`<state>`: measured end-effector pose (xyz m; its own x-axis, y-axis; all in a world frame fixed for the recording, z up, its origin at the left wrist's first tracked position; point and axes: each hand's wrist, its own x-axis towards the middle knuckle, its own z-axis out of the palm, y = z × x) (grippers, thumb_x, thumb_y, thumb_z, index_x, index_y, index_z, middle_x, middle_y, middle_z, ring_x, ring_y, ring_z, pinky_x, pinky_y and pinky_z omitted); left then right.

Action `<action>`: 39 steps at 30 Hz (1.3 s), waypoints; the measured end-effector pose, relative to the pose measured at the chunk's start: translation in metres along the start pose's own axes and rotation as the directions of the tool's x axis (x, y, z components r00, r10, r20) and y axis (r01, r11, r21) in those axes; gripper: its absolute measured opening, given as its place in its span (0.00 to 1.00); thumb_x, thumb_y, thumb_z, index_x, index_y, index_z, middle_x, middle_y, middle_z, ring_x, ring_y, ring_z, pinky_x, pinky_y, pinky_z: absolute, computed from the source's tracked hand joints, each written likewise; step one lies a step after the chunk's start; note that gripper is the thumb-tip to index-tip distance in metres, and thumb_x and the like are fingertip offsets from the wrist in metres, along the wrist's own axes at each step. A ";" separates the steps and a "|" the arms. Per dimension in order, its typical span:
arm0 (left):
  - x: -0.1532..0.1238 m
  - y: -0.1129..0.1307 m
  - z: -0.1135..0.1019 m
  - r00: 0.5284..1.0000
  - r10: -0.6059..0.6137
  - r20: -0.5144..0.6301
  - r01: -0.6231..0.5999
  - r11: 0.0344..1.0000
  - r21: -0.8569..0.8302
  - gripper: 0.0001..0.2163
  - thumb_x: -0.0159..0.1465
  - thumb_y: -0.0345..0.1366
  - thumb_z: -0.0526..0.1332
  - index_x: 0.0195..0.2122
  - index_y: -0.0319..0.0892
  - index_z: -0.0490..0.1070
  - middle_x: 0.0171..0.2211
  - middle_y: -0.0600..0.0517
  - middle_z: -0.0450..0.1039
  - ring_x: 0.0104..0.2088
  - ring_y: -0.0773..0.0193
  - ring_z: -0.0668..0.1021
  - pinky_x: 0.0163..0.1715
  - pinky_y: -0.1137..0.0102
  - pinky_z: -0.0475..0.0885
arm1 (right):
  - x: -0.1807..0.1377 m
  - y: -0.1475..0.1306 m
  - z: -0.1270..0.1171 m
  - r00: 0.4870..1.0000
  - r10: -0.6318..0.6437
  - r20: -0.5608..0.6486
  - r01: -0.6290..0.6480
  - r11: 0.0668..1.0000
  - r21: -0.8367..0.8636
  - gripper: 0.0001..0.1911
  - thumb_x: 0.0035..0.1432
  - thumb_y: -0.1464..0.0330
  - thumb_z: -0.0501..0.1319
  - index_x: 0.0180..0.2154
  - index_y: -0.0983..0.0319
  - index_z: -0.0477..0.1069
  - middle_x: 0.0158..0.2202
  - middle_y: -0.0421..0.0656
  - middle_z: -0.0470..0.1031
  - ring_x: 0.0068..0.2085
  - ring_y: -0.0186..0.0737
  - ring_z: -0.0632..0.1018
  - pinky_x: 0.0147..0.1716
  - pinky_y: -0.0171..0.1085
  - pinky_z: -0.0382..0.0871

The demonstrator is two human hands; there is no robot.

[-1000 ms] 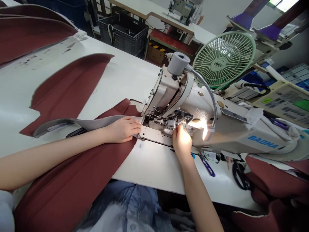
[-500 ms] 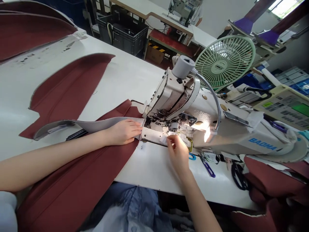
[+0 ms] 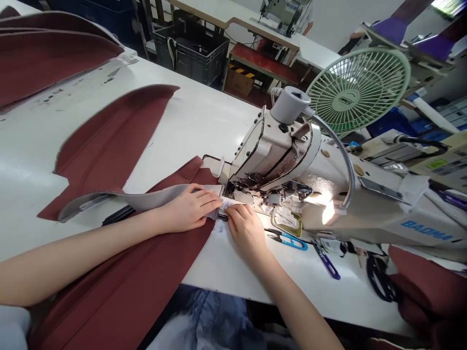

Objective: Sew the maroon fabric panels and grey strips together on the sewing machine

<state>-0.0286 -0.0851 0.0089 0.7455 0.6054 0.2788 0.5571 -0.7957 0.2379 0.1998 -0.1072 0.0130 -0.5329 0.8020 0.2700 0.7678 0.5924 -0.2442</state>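
Both hands now meet at the foot of the sewing machine (image 3: pixel 328 189). A second ago my right hand (image 3: pixel 246 229) was up under the machine head at the needle. It has since come down and across to nine o'clock, and sits just beside my left hand (image 3: pixel 191 209). The left hand has not shifted. It lies flat, fingers long and together, and presses down without gripping anything.

From the largest thing down: the white table (image 3: pixel 204 121) carries everything. The machine stands at three o'clock of my hands, its lamp (image 3: pixel 330 212) lit. The maroon panel (image 3: pixel 146 277) runs from my lap at seven o'clock up to the needle plate, under my left forearm. The grey strip (image 3: pixel 146 198) lies across it from nine o'clock, and its near end is pinned under my left palm, right at the plate's edge. A small white scrap (image 3: pixel 226 205) sits at that same edge. My right fingertips rest bent on it, but I cannot tell whether they pinch it or only press it.

As I read it, the shift means the work at the needle itself has paused, and both hands are on the layers in front of the plate, not on the machine. The blue-handled snips (image 3: pixel 290 239) lie untouched at four o'clock of my right hand.
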 end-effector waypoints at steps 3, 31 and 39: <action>0.002 0.000 0.000 0.999 0.031 0.014 -0.031 0.998 0.055 0.17 0.61 0.28 0.58 0.52 0.44 0.68 0.53 0.46 0.72 0.55 0.55 0.71 0.55 0.56 0.59 | 0.003 0.003 0.001 0.999 0.036 -0.012 -0.034 0.994 0.100 0.12 0.65 0.74 0.54 0.42 0.60 0.76 0.40 0.46 0.77 0.42 0.42 0.74 0.44 0.40 0.71; -0.002 -0.006 -0.005 0.987 -0.101 -0.127 0.070 0.971 -0.228 0.18 0.61 0.31 0.58 0.53 0.39 0.66 0.53 0.43 0.69 0.58 0.52 0.68 0.59 0.56 0.66 | 0.013 -0.001 0.011 0.992 0.130 0.011 -0.129 0.991 -0.027 0.12 0.67 0.65 0.57 0.48 0.55 0.76 0.51 0.45 0.74 0.47 0.47 0.69 0.44 0.45 0.66; -0.001 -0.006 -0.003 0.999 -0.031 -0.034 0.027 0.994 -0.102 0.15 0.61 0.33 0.59 0.49 0.39 0.71 0.54 0.43 0.71 0.59 0.49 0.68 0.57 0.55 0.68 | 0.013 0.002 0.014 0.993 0.115 -0.008 -0.115 0.993 -0.035 0.13 0.66 0.63 0.58 0.49 0.61 0.74 0.49 0.45 0.77 0.46 0.46 0.70 0.43 0.43 0.63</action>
<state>-0.0338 -0.0806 0.0100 0.7150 0.6302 0.3028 0.5370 -0.7723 0.3395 0.1891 -0.0946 0.0030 -0.4386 0.8639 0.2475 0.8359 0.4933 -0.2407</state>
